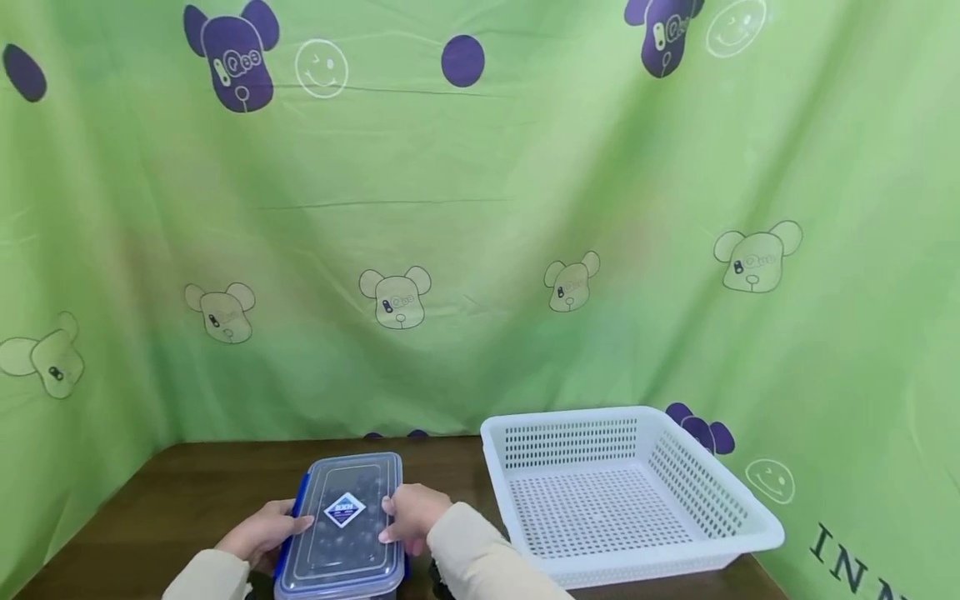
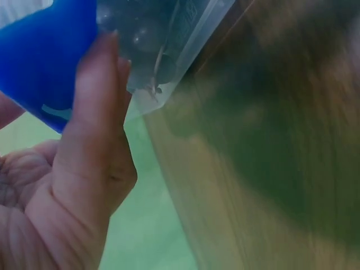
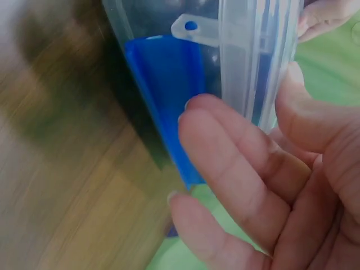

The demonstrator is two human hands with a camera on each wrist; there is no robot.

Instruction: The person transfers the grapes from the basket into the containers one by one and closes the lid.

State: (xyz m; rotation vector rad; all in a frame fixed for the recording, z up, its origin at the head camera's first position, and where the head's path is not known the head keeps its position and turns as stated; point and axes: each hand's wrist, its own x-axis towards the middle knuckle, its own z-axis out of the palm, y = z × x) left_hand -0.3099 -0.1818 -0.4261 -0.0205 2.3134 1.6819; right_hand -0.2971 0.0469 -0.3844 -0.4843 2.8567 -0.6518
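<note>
On the table [image 1: 187, 492], both hands grip a clear box [image 1: 341, 533]; its diamond label [image 1: 344, 509] is unreadable

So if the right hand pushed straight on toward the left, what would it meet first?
The right hand already touches the clear box at its blue clip; beyond the box is the left hand.

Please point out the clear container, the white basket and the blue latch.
clear container [image 1: 341, 508], head view, on its lid label.
white basket [image 1: 577, 443], head view, on its far wall.
blue latch [image 3: 163, 73], right wrist view, on its flat face.
</note>
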